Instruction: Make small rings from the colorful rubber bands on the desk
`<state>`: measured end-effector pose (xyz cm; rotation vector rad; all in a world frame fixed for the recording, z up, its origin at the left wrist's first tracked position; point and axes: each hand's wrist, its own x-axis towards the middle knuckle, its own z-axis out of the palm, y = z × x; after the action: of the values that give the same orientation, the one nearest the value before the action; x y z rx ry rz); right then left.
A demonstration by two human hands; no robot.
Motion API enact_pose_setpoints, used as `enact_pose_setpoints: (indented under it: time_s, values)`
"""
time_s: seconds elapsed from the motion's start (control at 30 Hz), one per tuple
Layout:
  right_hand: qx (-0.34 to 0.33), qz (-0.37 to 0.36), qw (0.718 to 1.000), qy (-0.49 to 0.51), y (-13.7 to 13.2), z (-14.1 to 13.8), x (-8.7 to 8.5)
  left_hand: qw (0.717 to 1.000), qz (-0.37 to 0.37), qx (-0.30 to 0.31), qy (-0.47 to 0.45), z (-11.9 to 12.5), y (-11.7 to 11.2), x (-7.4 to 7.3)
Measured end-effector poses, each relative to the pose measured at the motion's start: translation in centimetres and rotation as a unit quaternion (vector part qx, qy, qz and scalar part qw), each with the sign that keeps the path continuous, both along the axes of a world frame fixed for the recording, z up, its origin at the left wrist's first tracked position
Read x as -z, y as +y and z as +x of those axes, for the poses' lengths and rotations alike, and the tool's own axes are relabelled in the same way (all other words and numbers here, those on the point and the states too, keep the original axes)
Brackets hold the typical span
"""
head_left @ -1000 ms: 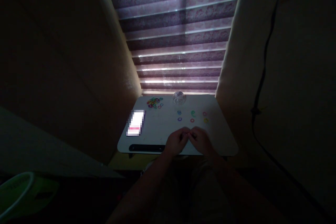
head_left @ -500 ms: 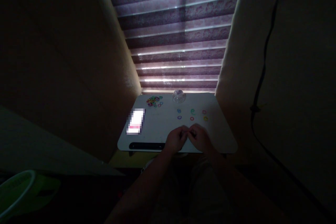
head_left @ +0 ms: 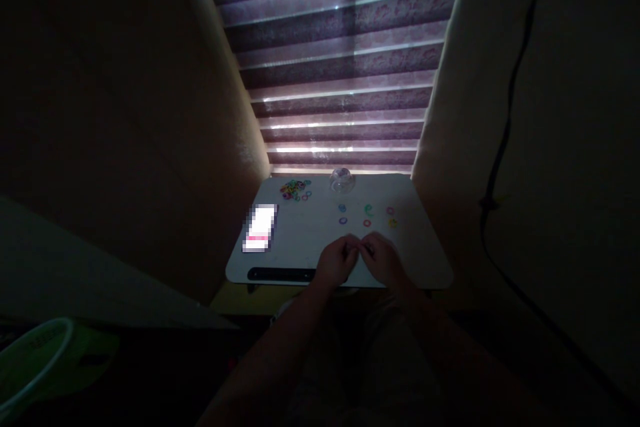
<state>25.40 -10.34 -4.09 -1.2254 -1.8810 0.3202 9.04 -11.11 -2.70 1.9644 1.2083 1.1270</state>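
left hand (head_left: 336,263) and right hand (head_left: 384,260) both curled, fingertips touching at the near edge of the table (head_left: 300,240) — too dark to tell what they're pinching. 6 coloured rings (head_left: 367,223) lie just beyond.

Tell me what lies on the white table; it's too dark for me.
A heap of coloured rings, a clear round dish, six single rings, a lit screen, the left hand and right hand. Anything held between them is covered.
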Motion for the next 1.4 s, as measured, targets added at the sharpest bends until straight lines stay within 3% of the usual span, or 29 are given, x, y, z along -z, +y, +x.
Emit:
enact_pose_setpoints:
  time_s: [0.8, 1.4]
  values:
    - [0.003, -0.006, 1.000, -0.007, -0.08, -0.16, -0.39, 0.999, -0.040, -0.020, -0.003, -0.15, 0.09, -0.15]
    - [-0.004, -0.008, 1.000, -0.017, -0.25, -0.11, -0.55, 1.000, -0.017, -0.012, 0.018, 0.00, 0.01, -0.07]
